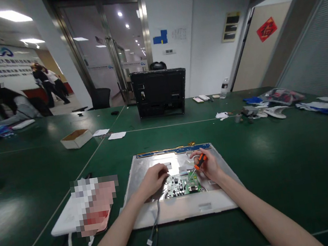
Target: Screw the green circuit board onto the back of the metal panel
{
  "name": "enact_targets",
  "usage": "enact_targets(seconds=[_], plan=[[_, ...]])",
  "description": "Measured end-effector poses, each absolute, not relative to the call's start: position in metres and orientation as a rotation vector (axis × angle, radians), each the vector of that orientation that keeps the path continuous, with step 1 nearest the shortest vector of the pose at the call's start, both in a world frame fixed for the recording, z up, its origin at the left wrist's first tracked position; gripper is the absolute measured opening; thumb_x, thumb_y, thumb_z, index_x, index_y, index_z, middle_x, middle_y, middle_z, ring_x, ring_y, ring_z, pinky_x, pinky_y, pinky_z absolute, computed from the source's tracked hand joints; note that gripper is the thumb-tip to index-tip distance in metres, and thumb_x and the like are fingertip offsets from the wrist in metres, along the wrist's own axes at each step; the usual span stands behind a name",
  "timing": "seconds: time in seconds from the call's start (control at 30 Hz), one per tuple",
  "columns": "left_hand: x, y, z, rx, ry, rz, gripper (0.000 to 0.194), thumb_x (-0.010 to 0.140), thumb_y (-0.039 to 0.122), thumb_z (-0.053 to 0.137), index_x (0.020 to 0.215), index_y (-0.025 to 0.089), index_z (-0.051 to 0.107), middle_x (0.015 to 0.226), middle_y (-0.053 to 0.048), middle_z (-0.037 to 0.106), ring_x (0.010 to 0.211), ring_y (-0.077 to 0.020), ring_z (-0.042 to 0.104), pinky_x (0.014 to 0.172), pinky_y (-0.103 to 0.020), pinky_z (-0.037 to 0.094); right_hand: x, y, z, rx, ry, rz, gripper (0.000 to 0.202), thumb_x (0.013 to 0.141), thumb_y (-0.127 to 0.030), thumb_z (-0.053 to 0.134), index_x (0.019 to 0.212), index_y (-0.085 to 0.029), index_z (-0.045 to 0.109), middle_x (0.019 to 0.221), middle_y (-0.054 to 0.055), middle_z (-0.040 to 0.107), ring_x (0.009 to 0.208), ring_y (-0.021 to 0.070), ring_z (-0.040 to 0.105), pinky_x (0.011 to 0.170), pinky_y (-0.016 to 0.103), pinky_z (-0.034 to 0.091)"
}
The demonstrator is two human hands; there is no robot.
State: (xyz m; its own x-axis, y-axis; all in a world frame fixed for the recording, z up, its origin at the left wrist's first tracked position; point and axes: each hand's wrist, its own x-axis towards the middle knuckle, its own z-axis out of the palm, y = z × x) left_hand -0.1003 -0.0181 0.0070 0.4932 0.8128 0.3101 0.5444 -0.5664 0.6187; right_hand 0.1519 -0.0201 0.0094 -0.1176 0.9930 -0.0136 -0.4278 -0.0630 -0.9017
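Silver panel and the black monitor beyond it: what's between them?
Bare green tabletop, crossed by a pale line, lies between silver panel and black monitor, in the head view.

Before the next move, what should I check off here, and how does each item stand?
1. Screwdriver held by its handle in the right hand: ok.
2. Screwdriver tip touching the circuit board: cannot tell.
3. Left hand at the board's left side: ok.
4. Panel lying flat on the table: ok.
5. Cable connectors plugged in: not ok, ends loose.
6. Board screws: cannot tell, too small.
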Motion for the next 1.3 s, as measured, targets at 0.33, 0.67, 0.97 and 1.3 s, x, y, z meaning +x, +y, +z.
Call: enact_targets(seconds=[0.33,0.67,0.97,1.3], plan=[[-0.102,-0.012,-0.001,2.057,1.1,0.763,0.009,0.076,0.014,0.056,0.082,0.016,0.064,0.075,-0.001,0.065,0.071,-0.0145,0.059,0.066,-0.024,0.044,0.152,-0.017,0.005,-0.886,-0.943,1.489,0.042,0.078,-0.054,0.05,0.073,-0.015,0.064,0.045,-0.004,0.044,0.033,0.0067,0.033,0.032,0.02,0.019],[-0.104,-0.01,-0.003,2.073,1.07,0.75,0.013,0.079,0.015,0.052,0.084,0.016,0.065,0.079,-0.002,0.067,0.075,-0.0149,0.06,0.07,-0.024,0.045,0.15,-0.019,0.008,-0.888,-0.963,1.487,0.042,0.078,-0.054,0.05,0.07,-0.015,0.064,0.043,-0.004,0.043,0.033,0.0069,0.031,0.033,0.021,0.02],[-0.103,-0.01,0.001,1.983,1.053,0.745,0.012,0.08,0.016,0.053,0.084,0.015,0.065,0.082,-0.003,0.067,0.078,-0.0156,0.061,0.074,-0.026,0.046,0.15,-0.019,0.009,-0.904,-0.964,1.494,0.041,0.078,-0.053,0.05,0.07,-0.015,0.063,0.043,-0.004,0.044,0.032,0.0069,0.033,0.032,0.02,0.02],[-0.102,-0.009,0.0,1.928,1.047,0.735,0.012,0.078,0.016,0.055,0.084,0.015,0.065,0.08,-0.003,0.066,0.076,-0.0152,0.06,0.071,-0.025,0.045,0.15,-0.021,0.008,-0.892,-0.909,1.49,0.042,0.077,-0.055,0.053,0.068,-0.015,0.062,0.038,-0.006,0.041,0.028,0.0051,0.025,0.029,0.019,0.014]])
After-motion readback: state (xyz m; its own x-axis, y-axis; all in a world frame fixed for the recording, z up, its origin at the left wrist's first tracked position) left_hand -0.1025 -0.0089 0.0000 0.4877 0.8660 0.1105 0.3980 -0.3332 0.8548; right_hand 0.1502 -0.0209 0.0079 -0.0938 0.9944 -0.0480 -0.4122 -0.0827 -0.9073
